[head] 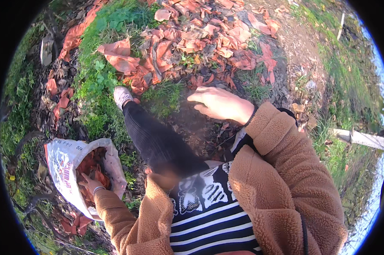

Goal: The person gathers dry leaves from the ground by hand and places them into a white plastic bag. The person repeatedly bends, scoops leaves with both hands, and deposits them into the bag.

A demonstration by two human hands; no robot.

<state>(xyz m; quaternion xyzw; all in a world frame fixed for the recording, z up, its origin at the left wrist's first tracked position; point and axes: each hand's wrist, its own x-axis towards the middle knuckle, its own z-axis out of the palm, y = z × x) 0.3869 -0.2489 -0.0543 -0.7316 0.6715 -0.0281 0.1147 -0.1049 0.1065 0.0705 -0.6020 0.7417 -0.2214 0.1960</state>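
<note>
My left hand [91, 184] reaches into the mouth of a white woven sack [62, 173] lying tilted at the lower left. Inside are crumpled orange-red paper or cloth pieces [101, 177]; the fingertips touch them, and whether they grip any is unclear. My right hand [222, 103] hangs above the ground in front of me, fingers slightly apart, with nothing visible in it. Beyond it, many crumpled orange-red pieces [192, 43] lie spread over soil and grass.
My shoe [122, 96] stands on the grass beside the scattered pieces. A grey stone or block [46, 50] is at the upper left. Dark curved branches [35, 204] lie near the sack. On the right, a pale pole [364, 139] crosses the grass.
</note>
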